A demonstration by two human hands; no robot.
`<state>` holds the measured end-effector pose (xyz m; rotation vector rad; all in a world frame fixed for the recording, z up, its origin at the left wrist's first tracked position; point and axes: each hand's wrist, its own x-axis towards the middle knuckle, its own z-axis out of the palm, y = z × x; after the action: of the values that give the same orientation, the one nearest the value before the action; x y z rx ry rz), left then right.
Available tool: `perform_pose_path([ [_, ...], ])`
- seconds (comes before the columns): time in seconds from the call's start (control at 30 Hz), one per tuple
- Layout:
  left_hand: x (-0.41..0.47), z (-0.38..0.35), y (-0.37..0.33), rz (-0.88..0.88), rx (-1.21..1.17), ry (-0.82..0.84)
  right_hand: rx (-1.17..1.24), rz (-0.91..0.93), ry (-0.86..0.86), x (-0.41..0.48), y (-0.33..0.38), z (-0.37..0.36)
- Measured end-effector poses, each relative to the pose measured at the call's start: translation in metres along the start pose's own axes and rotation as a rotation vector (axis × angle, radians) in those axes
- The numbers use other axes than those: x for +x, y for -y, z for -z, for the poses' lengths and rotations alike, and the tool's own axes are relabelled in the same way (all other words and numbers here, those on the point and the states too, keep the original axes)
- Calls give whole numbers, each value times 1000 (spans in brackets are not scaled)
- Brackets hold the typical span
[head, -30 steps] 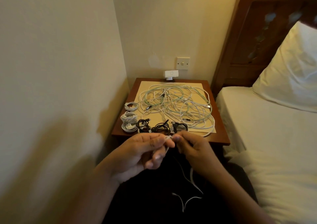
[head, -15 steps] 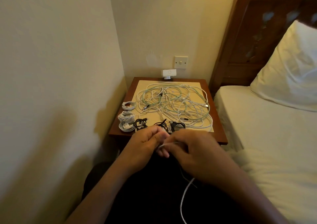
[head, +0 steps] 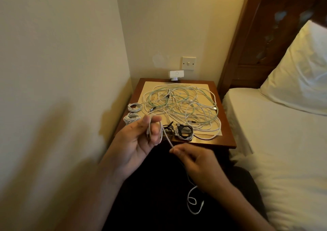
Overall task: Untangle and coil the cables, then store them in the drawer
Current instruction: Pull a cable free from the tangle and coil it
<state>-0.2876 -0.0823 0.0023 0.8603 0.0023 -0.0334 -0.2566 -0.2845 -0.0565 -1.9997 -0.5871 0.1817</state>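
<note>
Head view: white cable (head: 167,138) fades into the dark lap (head: 152,195) at 6 o'clock; left hand (head: 138,142) grips its loop, right hand (head: 196,163) pinches it, hands further apart than before

Head view looks down, close above nightstand (head: 228,138).

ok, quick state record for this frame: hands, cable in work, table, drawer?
left hand: holds white cable looped over its fingers
right hand: pinches the same cable lower down
slack: loops below the right hand
table: tangled pile of white and pale green cables; white coils at left edge; black coils at front
drawer: not in view
</note>
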Motion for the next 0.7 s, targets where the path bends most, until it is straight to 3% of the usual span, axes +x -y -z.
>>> perform_pose_path([
  [0.07, 12, -1, 8, -80, 144, -49, -46, 69, 40, -9, 11, -16],
  [0.17, 19, -1, 19, -239, 722, -64, -214, 153, 85, -8, 36, -12],
  [0.23, 19, -1, 16, -241, 1125, 63, -340, 179, 93, 5, 47, 10],
  [0.27, 18, 0, 12, -155, 1245, 149, -392, 188, 99, 13, 48, 24],
  [0.37, 18, 3, -11, 123, 1462, 319, -378, 112, 171, 39, 40, 65],
  [0.47, 25, 16, -39, 138, 1706, 385, -372, 77, 224, 52, 20, 91],
  [0.6, 35, 50, -74, -15, 1689, 179, -331, 2, 109, 58, -6, 133],
  [0.7, 45, 68, -81, -141, 1734, 41, -339, -7, 114, 59, -24, 148],
])
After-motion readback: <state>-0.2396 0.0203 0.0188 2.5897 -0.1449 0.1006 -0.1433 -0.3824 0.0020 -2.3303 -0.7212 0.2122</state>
